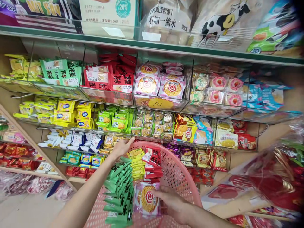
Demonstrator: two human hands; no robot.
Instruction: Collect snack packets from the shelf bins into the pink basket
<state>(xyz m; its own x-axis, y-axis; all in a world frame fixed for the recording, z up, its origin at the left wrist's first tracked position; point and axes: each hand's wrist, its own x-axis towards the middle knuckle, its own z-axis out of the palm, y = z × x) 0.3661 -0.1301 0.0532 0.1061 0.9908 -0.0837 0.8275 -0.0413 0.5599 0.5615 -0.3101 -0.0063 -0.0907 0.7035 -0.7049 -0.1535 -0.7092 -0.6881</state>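
A pink perforated plastic basket (182, 164) is tilted toward me in front of the shelves. My left hand (122, 148) is closed on its far rim, close to a shelf edge; some of its fingers are hidden. Low inside the basket, my right hand (171, 201) grips a clear-and-pink packet of round biscuits (147, 199) with a red hexagon mark. Green packets (120, 193) lie in an overlapping row at the basket's left. Yellow packets (137, 164) and red packets (153, 161) are stacked behind the biscuits.
Clear shelf bins hold matching biscuit packets (171, 87), red packets (109, 77) and green packets (59, 71). A yellow tag (160, 102) marked 10 hangs on the front. Lower tiers carry more wrapped snacks. A shiny wrapped bundle (273, 177) juts in at right.
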